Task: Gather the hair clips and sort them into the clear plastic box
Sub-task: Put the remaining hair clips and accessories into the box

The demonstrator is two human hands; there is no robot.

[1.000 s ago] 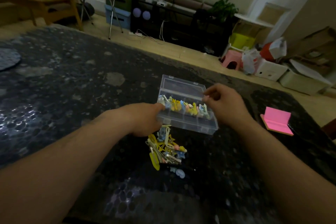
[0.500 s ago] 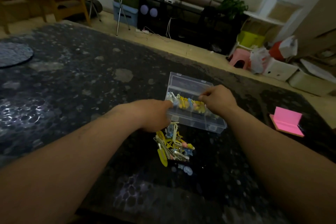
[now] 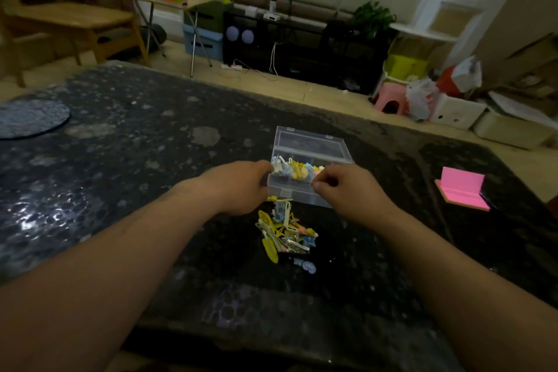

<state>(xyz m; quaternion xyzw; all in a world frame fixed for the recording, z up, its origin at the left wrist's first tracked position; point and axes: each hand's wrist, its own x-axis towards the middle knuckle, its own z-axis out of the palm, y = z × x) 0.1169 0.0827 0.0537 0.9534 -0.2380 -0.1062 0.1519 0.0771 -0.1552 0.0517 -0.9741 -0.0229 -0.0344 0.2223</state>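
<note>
The left hand (image 3: 241, 187) is at the left end of the clear plastic box (image 3: 302, 194), fingers curled round that end wall; it appears to be steadying the box. The right hand (image 3: 344, 190) sits at the box's front right corner with thumb and forefinger drawn together in a pinch. Whether a clip lies between them cannot be told.

Location of items: the box stands on the dark speckled counter (image 3: 120, 160), its lid (image 3: 311, 145) open and lying back on the far side. 1 row of hair clips (image 3: 297, 171), yellow, white and pale blue, fills the rear compartments. The front compartments look bare. A loose pile (image 3: 285, 231) of unsorted clips lies on the counter just in front of the box, between the 2 forearms. 1 blue clip (image 3: 308, 266) lies just beside the pile's near edge. A pink notepad (image 3: 462, 190) sits well apart to the right.

Handling assessment: the clips are judged very light, stiff and thin, with smooth metal or plastic faces that slip easily. In the pile they overlap and are likely to snag on each other, so lifting 1 may drag others. A fingertip pinch across the narrow middle of a single clip, taken from the top of the pile, is advised. The box is light, rigid and smooth-walled; it would slide under a push, so it needs a hold on an end wall during loading.
</note>
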